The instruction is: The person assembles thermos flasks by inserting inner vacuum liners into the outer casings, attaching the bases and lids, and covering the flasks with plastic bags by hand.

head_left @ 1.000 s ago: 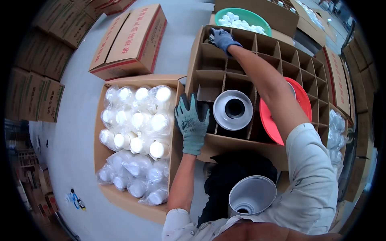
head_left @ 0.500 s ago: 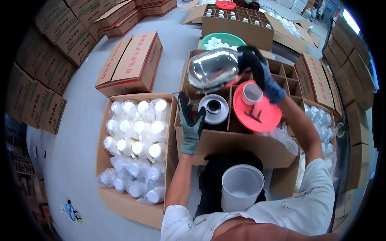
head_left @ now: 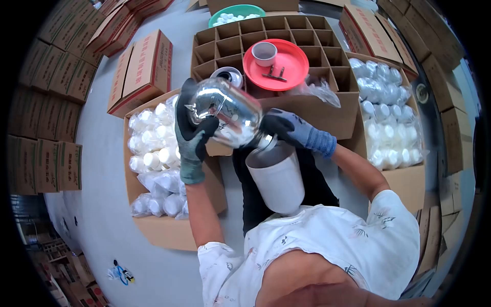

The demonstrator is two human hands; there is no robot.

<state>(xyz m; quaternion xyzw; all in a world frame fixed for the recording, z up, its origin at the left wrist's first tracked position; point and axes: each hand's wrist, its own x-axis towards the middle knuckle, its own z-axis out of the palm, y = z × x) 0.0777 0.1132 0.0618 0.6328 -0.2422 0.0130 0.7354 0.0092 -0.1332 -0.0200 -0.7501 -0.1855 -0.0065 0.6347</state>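
Observation:
A shiny silver glass thermos liner (head_left: pixel 227 110) lies slanted in both hands, its narrow neck pointing down to the right. My left hand (head_left: pixel 192 130), in a grey-green and black glove, is closed around its rounded bottom end. Near the neck my right hand (head_left: pixel 291 130), in a blue-grey and black glove, holds the other end. Just under the neck stands a white cylindrical shell (head_left: pixel 276 179), open at the top and tilted between my legs. I cannot tell whether the neck touches its rim. Behind the liner, a white flask part with a dark round opening (head_left: pixel 230 75) sits in the divided carton.
The divided carton (head_left: pixel 317 110) carries a red tray (head_left: pixel 299 64) with a white cup (head_left: pixel 264 53) and small dark metal pieces (head_left: pixel 274 74). Cartons of bagged white items (head_left: pixel 158 130) flank me. A green basin (head_left: pixel 212 21) of white pieces stands behind; closed boxes (head_left: pixel 140 66) stand left.
The liner has come from above the divided carton down toward my lap, its neck now low. My left hand has left the carton's flask part and taken the liner's bottom. The view tilts lower.

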